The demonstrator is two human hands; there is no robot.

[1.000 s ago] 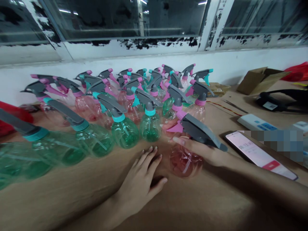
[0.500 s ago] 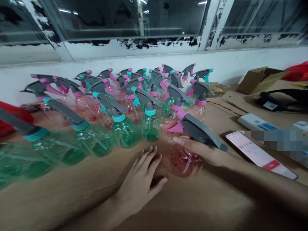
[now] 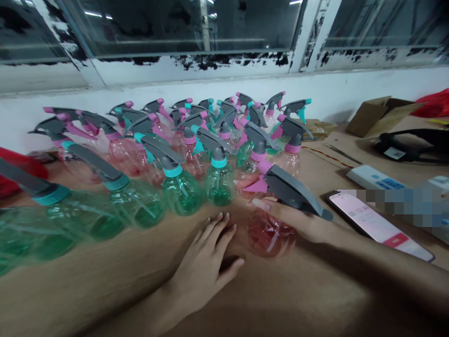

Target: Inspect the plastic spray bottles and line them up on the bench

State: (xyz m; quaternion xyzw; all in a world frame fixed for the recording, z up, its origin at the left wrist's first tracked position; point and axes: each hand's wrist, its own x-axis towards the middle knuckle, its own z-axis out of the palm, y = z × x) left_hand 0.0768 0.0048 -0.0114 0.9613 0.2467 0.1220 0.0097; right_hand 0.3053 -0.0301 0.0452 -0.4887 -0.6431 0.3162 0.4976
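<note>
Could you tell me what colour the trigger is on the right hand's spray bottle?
The trigger is pink, clearest in the head view.

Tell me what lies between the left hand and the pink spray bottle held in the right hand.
Nothing but brown tabletop lies between the left hand and the pink spray bottle; the head view shows that stretch bare.

Brown tabletop point(image 3: 87, 285): green and pink spray bottles point(image 3: 182, 194) massed left; smartphone point(image 3: 368, 220), white remote point(image 3: 373, 178), cardboard box point(image 3: 377, 117) right.
</note>
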